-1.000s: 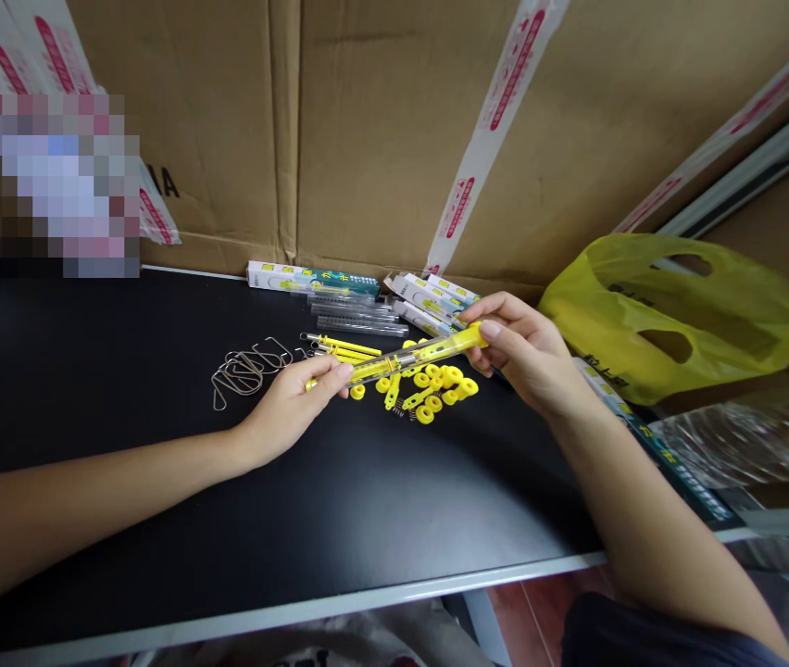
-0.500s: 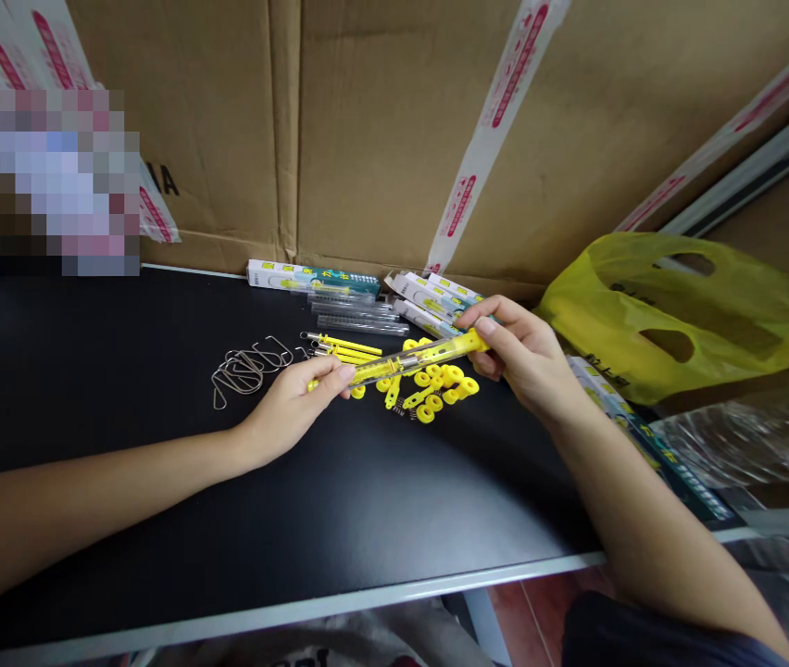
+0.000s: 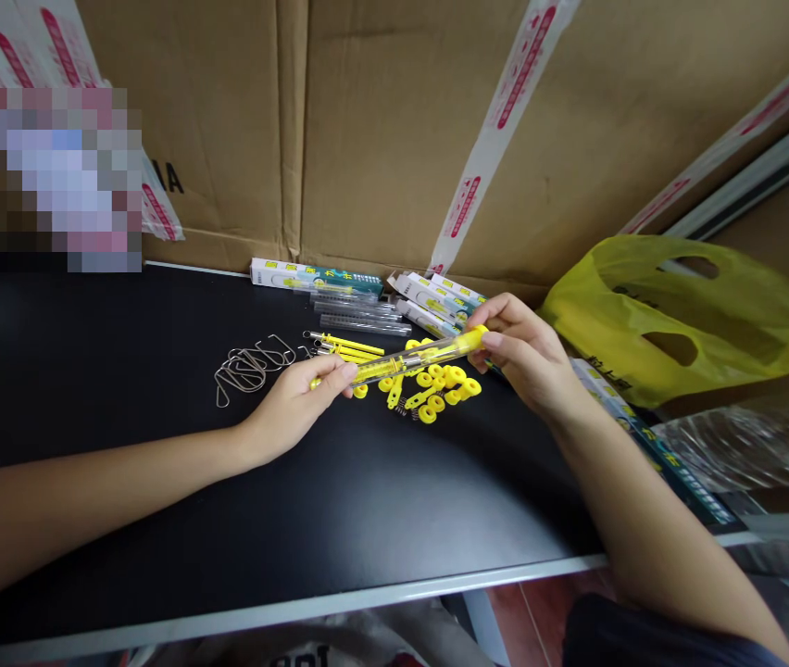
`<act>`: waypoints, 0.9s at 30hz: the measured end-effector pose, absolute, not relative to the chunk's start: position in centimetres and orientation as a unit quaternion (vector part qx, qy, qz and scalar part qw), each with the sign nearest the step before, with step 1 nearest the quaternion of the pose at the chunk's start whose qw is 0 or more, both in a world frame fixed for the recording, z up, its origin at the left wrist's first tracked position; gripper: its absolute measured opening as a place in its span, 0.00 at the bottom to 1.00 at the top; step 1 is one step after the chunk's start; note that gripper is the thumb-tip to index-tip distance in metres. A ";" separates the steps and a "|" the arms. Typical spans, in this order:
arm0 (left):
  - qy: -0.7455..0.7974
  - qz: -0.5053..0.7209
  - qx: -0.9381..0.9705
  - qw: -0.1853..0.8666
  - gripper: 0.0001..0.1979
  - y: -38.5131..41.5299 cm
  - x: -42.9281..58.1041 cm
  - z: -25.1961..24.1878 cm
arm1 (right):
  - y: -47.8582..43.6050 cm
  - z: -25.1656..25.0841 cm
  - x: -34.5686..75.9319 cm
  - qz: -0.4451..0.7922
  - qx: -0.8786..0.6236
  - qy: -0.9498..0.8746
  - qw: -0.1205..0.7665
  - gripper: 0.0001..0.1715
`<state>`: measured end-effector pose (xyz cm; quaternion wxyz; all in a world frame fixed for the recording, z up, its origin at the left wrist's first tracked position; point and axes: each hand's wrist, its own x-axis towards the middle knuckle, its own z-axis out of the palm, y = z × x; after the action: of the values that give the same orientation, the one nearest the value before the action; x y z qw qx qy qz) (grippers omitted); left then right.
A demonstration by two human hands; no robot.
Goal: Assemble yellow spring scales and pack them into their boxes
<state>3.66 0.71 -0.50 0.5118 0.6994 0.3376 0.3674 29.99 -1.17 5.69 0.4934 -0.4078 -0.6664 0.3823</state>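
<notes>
A clear tubular spring scale [image 3: 408, 362], with a yellow coil spring showing inside, is held slanted above the table between both hands. My left hand [image 3: 304, 394] is closed round its lower left end, thumb on top. At the upper right end, the fingers of my right hand [image 3: 523, 347] pinch the yellow cap [image 3: 475, 338]. Beneath the tube lie several yellow rings [image 3: 455, 377], flat yellow tabs [image 3: 420, 398] and small dark springs [image 3: 401, 406]. Behind my left hand are yellow rods with metal ends [image 3: 349, 344]. Bent wire hooks [image 3: 248, 368] lie to the left.
Clear empty tubes [image 3: 363, 324] lie at the back, near printed boxes [image 3: 318, 275]. A yellow plastic bag [image 3: 686, 315] stands at the right by another long box [image 3: 651, 445]. Cardboard [image 3: 381, 139] walls the back of the black table [image 3: 367, 519].
The yellow cap between my right fingers has turned a little, and those fingers have shifted on it. My left hand keeps its hold. The whole view has moved slightly.
</notes>
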 end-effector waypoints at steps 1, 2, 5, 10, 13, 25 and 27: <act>0.338 0.367 0.699 0.512 0.19 0.7 3.7 -0.5 | -1.2 5.7 30.0 0.382 -0.410 -0.666 0.492 0.08; 0.339 0.368 0.698 0.513 0.19 0.7 3.7 -0.5 | -1.2 5.7 30.0 0.383 -0.414 -0.665 0.490 0.08; 0.344 0.373 0.691 0.515 0.18 0.7 3.7 -0.5 | -1.4 6.0 29.9 0.387 -0.428 -0.660 0.481 0.12; 0.349 0.376 0.691 0.509 0.19 0.7 3.7 -0.6 | -1.5 6.6 30.2 0.383 -0.445 -0.649 0.484 0.15; 0.348 0.379 0.691 0.508 0.19 0.7 3.7 -0.5 | -1.3 6.6 30.6 0.388 -0.443 -0.642 0.492 0.14; 0.336 0.370 0.700 0.510 0.19 0.5 3.6 -0.3 | -1.2 6.1 30.8 0.337 -0.473 -0.664 0.471 0.18; 0.337 0.367 0.702 0.508 0.19 0.5 3.6 -0.3 | -1.2 6.0 30.7 0.322 -0.478 -0.673 0.465 0.19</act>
<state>3.62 0.52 -0.27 0.5084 0.7019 0.3375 0.3674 30.73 -1.23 5.97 0.4647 -0.4775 -0.6726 0.3219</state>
